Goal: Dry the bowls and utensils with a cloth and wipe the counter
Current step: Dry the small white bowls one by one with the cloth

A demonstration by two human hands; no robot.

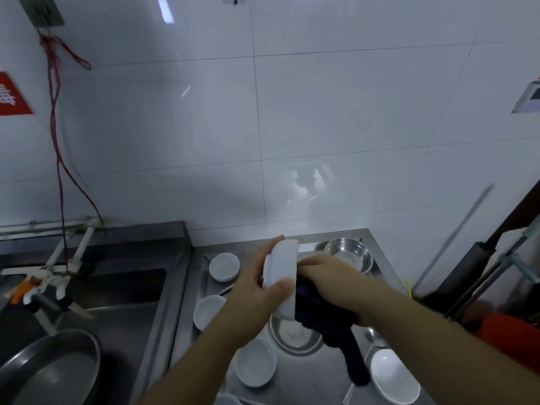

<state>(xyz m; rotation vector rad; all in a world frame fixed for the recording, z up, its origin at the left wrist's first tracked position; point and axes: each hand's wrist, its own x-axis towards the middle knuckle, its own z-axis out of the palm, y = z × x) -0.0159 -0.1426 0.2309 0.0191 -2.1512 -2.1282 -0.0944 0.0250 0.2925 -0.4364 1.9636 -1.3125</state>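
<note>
My left hand (pixel 257 290) grips a white bowl (pixel 282 273) turned on its side above the steel counter (pixel 315 375). My right hand (pixel 330 279) holds a dark purple cloth (pixel 327 320) pressed into the bowl's opening; the cloth's tail hangs down toward the counter. Several white bowls (pixel 224 266) (pixel 208 311) (pixel 256 366) lie on the counter to the left and in front. A white dish (pixel 394 375) sits at the front right beside a spoon (pixel 372 337).
Two steel bowls stand on the counter, one at the back right (pixel 349 254), one under my hands (pixel 295 337). A sink (pixel 117 302) with a tap (pixel 49 285) and a steel pan (pixel 49 369) lies left. Dark handles (pixel 473 258) lean at the right.
</note>
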